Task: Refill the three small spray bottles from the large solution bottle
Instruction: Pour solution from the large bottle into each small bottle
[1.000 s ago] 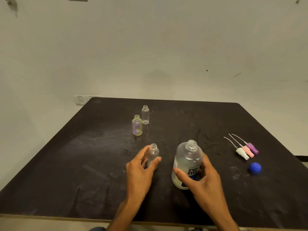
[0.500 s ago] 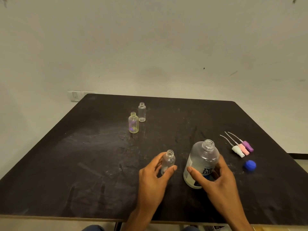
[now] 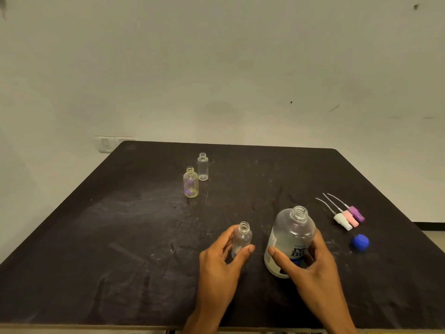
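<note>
Black scuffed tabletop (image 3: 120, 237) before a plain pale wall (image 3: 216, 68), seen from above and behind the hands. Near front centre: large solution bottle (image 3: 292, 235), uncapped, upright, frosted, printed label facing the viewer; clasped low on its body by the right hand (image 3: 310, 268), thumb across the front, fingers wrapped round the far side. Just beside it to the left: small clear bottle (image 3: 242, 239), open-necked, upright, pinched between thumb and curled fingers of the left hand (image 3: 221, 263). Farther back, left of centre, well apart from the hands: yellowish small bottle (image 3: 191, 183) and clear narrow bottle (image 3: 203, 167), both uncapped, standing near each other. At right: three spray tops with dip tubes, white (image 3: 342, 220), pink (image 3: 349, 218) and purple (image 3: 356, 213), lying side by side; blue cap (image 3: 359, 242) just in front of them. Wall switch plate (image 3: 106, 144) behind the table's far left corner.
</note>
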